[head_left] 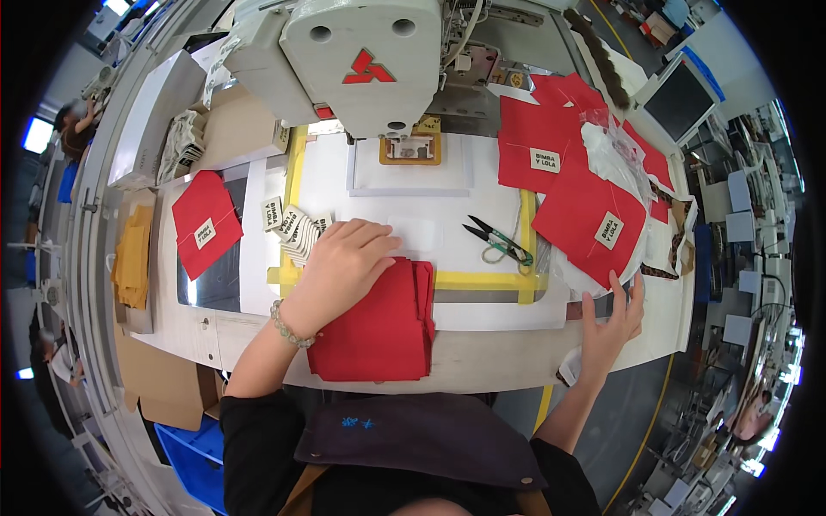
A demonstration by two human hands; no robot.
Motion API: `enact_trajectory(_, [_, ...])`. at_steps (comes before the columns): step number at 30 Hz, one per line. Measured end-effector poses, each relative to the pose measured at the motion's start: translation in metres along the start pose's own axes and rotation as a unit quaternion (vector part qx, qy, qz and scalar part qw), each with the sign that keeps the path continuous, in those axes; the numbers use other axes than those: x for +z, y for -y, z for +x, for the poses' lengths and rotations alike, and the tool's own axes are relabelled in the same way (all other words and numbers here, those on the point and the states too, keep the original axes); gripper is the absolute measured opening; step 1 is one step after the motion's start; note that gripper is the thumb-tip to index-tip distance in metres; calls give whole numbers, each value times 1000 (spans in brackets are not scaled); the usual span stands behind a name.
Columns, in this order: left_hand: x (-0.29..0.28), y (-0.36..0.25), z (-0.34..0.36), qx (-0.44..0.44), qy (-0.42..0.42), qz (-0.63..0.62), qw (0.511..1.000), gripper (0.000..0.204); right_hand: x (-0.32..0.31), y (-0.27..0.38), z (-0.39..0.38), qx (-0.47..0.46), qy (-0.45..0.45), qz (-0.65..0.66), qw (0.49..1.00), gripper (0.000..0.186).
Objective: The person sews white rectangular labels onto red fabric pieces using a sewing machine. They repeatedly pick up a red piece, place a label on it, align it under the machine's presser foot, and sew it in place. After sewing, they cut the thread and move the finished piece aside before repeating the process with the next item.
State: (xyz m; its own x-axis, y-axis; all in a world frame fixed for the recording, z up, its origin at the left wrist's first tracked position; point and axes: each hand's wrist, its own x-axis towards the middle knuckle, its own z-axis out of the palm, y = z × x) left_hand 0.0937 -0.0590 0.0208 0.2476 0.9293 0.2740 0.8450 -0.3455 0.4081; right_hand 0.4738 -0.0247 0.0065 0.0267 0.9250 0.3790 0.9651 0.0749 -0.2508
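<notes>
In the head view, the clock is taken from the middle of the picture. At seven o'clock, near the middle, a stack of red cloth pieces (372, 335) lies at the front edge of the counter (508, 361). The left hand (348, 262), at nine o'clock, is placed palm down over the upper end of this stack, with the fingers a little bent; whether it pinches a piece, I cannot tell. Just beyond this hand, also toward nine o'clock, there is a fanned pile of white labels (299, 236).

The right hand (609, 322), between three and four o'clock, is released, with the fingers spread. Its fingertips are at the lower edge of a labelled red piece (572, 211), but the contact is not clear. This piece lies partly over clear plastic (624, 159).

At three o'clock, the dark snips (506, 243) lie near the yellow tape (527, 215). At twelve o'clock, a small brass-coloured frame (385, 150) sits under the white machine head (361, 103).
</notes>
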Motion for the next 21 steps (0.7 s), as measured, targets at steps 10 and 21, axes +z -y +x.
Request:
enact_trajectory(10, [25, 11, 39, -63, 33, -84, 994, 37, 36, 85, 3, -175, 107, 119, 972, 41])
enact_trajectory(21, [32, 12, 39, -103, 52, -136, 984, 34, 75, 142, 22, -252, 134, 165, 944, 39])
